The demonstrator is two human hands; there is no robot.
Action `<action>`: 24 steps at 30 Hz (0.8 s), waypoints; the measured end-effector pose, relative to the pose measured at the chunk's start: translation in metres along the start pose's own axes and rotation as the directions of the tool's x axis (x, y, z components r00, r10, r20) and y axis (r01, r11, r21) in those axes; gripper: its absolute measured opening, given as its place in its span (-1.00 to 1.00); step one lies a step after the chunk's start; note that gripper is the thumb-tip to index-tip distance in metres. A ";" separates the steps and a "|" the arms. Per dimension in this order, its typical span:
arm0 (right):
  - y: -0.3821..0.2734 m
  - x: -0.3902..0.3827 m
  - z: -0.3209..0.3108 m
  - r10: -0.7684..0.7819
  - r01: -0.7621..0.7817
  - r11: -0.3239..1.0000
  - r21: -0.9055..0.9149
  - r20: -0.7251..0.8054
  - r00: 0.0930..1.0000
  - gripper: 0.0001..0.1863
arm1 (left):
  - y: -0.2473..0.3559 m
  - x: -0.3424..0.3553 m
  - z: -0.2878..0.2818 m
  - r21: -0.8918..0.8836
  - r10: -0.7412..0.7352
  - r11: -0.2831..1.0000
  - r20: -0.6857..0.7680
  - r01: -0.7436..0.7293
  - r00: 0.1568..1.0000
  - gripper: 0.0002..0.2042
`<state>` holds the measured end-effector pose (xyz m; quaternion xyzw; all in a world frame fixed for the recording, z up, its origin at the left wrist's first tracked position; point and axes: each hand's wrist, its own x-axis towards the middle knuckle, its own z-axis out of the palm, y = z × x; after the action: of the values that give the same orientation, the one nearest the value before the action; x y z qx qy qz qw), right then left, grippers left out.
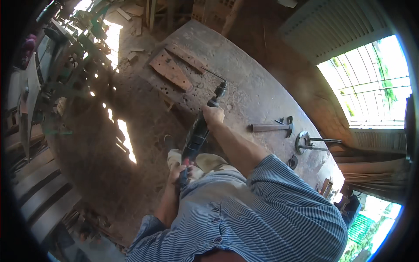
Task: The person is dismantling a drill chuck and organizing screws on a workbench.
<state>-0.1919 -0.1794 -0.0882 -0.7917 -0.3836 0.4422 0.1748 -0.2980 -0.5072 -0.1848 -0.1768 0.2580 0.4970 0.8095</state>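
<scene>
A long dark power drill (196, 135) with a chuck and thin bit slants up over the bench edge in front of my body. My right hand (213, 115) grips its body just behind the chuck. Lower down, my left hand (178, 172) is closed on the rear end, beside a red part. The bit extends over the bench top toward two brown wooden pieces with holes, a wide tapered board (170, 70) and a narrow strip (182, 55). Whether its tip touches the strip I cannot tell.
The worn bench (262, 96) carries a hammer (268, 127), a round metal fixture with rods (303, 142) and a dark curved piece (292, 162). Timber scraps (133, 56) litter the floor at upper left. Slatted wood (46, 192) stands at left. A barred window (366, 78) is at right.
</scene>
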 end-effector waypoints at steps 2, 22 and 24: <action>0.010 0.004 -0.005 0.034 -0.039 0.998 0.049 0.089 0.995 -0.52 | -0.005 -0.010 0.019 0.115 0.013 0.993 0.018 -0.015 1.000 -0.64; -0.037 -0.016 0.053 -0.077 0.166 0.899 -0.405 0.228 0.971 -0.27 | 0.025 -0.040 0.032 -0.167 -0.399 0.915 -0.262 0.366 0.879 -0.77; -0.055 -0.032 0.049 -0.026 0.134 0.914 -0.383 0.275 0.961 -0.28 | 0.030 -0.055 0.048 -0.213 -0.340 0.935 -0.327 0.282 0.882 -0.80</action>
<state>-0.2677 -0.1715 -0.0632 -0.7280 -0.5176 0.4490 -0.0242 -0.3333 -0.5072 -0.1140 -0.3678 0.3289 0.3385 0.8012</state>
